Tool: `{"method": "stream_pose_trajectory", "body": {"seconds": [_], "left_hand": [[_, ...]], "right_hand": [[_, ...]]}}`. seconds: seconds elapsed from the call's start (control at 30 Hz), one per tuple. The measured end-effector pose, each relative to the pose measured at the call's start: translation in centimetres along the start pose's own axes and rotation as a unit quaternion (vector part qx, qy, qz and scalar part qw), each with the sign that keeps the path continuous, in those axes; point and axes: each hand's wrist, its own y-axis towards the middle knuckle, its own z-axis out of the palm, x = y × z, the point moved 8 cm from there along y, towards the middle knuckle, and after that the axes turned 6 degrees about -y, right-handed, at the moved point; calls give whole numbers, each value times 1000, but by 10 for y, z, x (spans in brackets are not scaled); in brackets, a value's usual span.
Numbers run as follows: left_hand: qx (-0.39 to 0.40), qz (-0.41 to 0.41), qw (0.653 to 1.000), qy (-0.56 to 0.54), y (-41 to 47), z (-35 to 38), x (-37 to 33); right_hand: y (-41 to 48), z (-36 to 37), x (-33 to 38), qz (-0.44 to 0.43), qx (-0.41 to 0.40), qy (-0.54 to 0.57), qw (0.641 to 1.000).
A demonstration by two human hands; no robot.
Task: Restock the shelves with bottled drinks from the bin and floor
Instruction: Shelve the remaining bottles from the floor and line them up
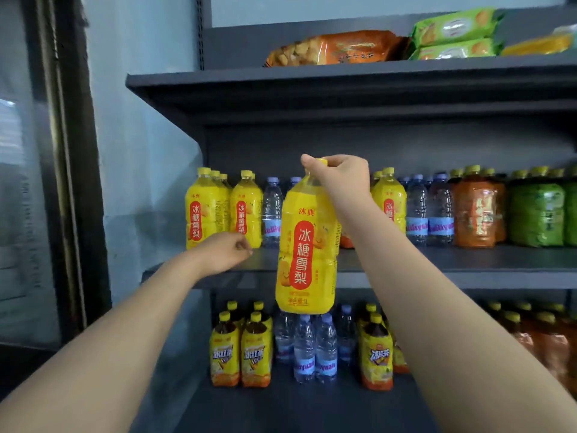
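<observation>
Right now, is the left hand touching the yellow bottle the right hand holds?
Apart. The head view shows bare shelf between the left hand and the held yellow bottle.

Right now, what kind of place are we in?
Probably a small shop: dark shelves hold rows of bottled drinks, snack packs lie above, and the right hand holds a yellow bottle.

Three shelf boards [343, 79] are counted. Four snack packets [334, 48] are listed on the top board: one orange, two green, one yellow. One yellow pear-drink bottle [304, 245] is counted off the shelves. Shelved bottles [246, 207] overlap and are not tallied.
</observation>
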Motion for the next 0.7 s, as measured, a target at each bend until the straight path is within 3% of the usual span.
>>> {"method": "stream_pose_trajectory", "body": {"seconds": [0.37,0.53,0.7], "left_hand": [[20,1,999,29,33,-13,98],[29,3,999,25,48,-4,119],[63,12,998,27,63,15,129]], "right_hand": [[41,117,10,47,-26,12,998],[61,155,28,-16,-15,-7,1000],[77,178,8,-12,-19,-23,999]]}}
